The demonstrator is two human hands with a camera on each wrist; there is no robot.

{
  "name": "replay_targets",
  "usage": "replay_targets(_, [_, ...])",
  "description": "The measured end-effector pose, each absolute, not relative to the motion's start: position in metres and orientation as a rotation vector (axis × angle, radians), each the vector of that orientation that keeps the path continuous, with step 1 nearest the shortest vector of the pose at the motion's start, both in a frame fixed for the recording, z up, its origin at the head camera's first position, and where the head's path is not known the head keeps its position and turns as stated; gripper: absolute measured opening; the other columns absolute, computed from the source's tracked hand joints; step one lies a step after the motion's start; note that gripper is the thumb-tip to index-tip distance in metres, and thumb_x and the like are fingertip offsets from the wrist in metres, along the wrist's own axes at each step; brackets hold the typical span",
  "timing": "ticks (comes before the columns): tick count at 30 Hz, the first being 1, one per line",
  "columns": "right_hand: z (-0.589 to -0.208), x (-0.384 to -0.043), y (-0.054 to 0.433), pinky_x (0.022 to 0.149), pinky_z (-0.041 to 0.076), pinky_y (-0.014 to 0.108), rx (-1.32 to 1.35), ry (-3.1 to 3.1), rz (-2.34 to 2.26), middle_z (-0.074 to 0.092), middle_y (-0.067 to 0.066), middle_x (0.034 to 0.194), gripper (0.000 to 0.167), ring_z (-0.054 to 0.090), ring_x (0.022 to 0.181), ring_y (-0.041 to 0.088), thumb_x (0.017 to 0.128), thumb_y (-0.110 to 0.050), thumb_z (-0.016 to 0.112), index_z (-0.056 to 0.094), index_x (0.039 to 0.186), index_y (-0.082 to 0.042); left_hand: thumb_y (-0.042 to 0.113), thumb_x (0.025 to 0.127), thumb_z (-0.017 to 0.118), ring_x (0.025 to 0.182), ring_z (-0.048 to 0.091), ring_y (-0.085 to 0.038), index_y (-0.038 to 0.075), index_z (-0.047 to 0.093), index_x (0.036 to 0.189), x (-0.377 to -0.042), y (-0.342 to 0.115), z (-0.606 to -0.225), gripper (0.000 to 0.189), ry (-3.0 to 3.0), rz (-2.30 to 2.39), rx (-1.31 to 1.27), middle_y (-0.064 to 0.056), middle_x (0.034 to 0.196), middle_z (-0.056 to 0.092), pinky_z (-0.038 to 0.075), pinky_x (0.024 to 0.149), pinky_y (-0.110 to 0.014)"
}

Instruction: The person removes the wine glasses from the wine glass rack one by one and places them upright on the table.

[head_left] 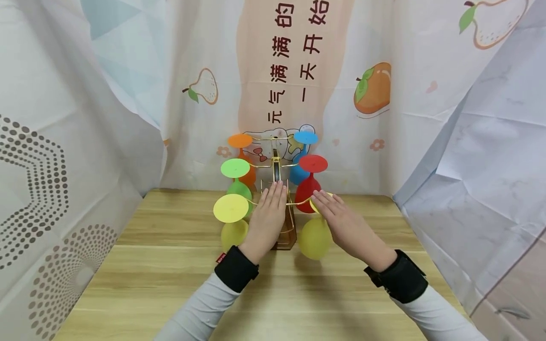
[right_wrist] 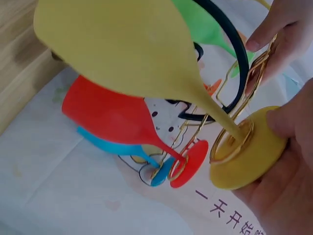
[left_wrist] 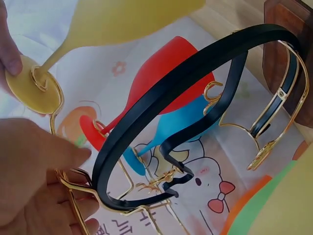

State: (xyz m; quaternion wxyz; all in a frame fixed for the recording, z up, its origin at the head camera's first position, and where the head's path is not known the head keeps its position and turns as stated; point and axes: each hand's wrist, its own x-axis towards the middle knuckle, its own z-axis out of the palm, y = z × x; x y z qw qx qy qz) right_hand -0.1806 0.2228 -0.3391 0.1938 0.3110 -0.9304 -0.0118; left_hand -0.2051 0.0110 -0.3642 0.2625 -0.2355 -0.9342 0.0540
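A goblet rack of gold wire with a black curved band (left_wrist: 146, 90) and a dark wooden base (head_left: 290, 237) stands on the table, colored goblets hanging upside down by their feet. My left hand (head_left: 268, 220) holds the front of its gold wire, thumb on one side and fingers on the other. At the front right, my right hand (head_left: 347, 227) pinches the foot of a yellow goblet (right_wrist: 117, 46) between thumb and fingers; its stem passes through a wire loop. Another yellow goblet (head_left: 231, 208) hangs at the front left, beside my left hand.
Behind the front pair hang a green goblet (head_left: 235, 168), a red goblet (head_left: 313, 163), an orange goblet (head_left: 240, 140) and a blue goblet (head_left: 305, 138). The wooden table (head_left: 170, 284) ends at a printed curtain (head_left: 204, 142) close behind the rack.
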Motion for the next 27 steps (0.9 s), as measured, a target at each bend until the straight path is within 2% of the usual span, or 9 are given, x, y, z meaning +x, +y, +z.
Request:
replay_targets(10, [-0.335, -0.197, 0.234, 0.101, 0.049, 0.049, 0.915, -2.385, -0.102, 0.060, 0.024, 0.131, 0.059, 0.059, 0.122, 0.036, 0.074, 0.014, 0.071, 0.052, 0.130, 0.010, 0.005, 0.093, 0.057, 0.142, 0.040, -0.025, 0.000, 0.043, 0.143, -0.206, 0.009, -0.363, 0.052, -2.510, 0.137, -0.660, -0.014, 0.151, 0.042, 0.035, 0.117, -0.036])
replay_targets(16, [-0.332, -0.210, 0.231, 0.101, 0.049, 0.049, 0.946, -2.341, -0.069, 0.061, 0.022, 0.130, 0.061, 0.060, 0.121, 0.035, 0.071, 0.017, 0.071, 0.053, 0.129, 0.008, 0.006, 0.092, 0.060, 0.142, 0.039, -0.026, 0.000, 0.041, 0.144, -0.208, 0.014, -0.365, 0.056, -2.527, 0.115, -0.694, -0.014, 0.152, 0.041, 0.035, 0.117, -0.036])
replay_targets(20, [-0.333, -0.205, 0.220, 0.102, 0.048, 0.049, 1.035, -2.266, -0.045, 0.061, 0.020, 0.131, 0.066, 0.059, 0.123, 0.033, 0.070, 0.016, 0.072, 0.052, 0.132, 0.005, 0.006, 0.093, 0.057, 0.143, 0.039, -0.025, 0.000, 0.042, 0.144, -0.207, 0.012, -0.367, 0.053, -2.520, 0.129, -0.700, -0.014, 0.152, 0.041, 0.035, 0.117, -0.036])
replay_targets(21, [-0.333, -0.202, 0.216, 0.103, 0.048, 0.048, 1.064, -2.243, -0.035, 0.060, 0.019, 0.133, 0.065, 0.058, 0.124, 0.032, 0.072, 0.016, 0.070, 0.051, 0.133, 0.005, 0.006, 0.094, 0.057, 0.143, 0.038, -0.025, 0.000, 0.042, 0.144, -0.207, 0.011, -0.367, 0.052, -2.519, 0.136, -0.694, -0.014, 0.152, 0.041, 0.035, 0.117, -0.035])
replay_targets(23, [-0.335, -0.193, 0.211, 0.107, 0.045, 0.045, 1.112, -2.191, -0.018, 0.058, 0.018, 0.135, 0.053, 0.057, 0.125, 0.031, 0.084, 0.013, 0.061, 0.050, 0.135, 0.004, 0.006, 0.094, 0.056, 0.143, 0.038, -0.025, 0.001, 0.042, 0.144, -0.207, 0.009, -0.367, 0.051, -2.520, 0.141, -0.680, -0.013, 0.152, 0.041, 0.035, 0.117, -0.035])
replay_targets(25, [-0.338, -0.183, 0.208, 0.112, 0.041, 0.041, 1.144, -2.130, -0.004, 0.058, 0.017, 0.136, 0.041, 0.058, 0.125, 0.031, 0.095, 0.006, 0.047, 0.051, 0.135, 0.003, 0.006, 0.094, 0.055, 0.143, 0.038, -0.025, 0.001, 0.042, 0.144, -0.207, 0.007, -0.366, 0.052, -2.522, 0.133, -0.676, -0.013, 0.152, 0.041, 0.035, 0.117, -0.035])
replay_targets(27, [-0.341, -0.171, 0.210, 0.116, 0.037, 0.036, 1.162, -2.074, 0.006, 0.060, 0.017, 0.134, 0.037, 0.059, 0.123, 0.030, 0.102, -0.001, 0.033, 0.053, 0.134, 0.003, 0.006, 0.094, 0.056, 0.143, 0.038, -0.025, 0.000, 0.042, 0.144, -0.207, 0.006, -0.366, 0.052, -2.517, 0.118, -0.682, -0.014, 0.152, 0.041, 0.035, 0.117, -0.035])
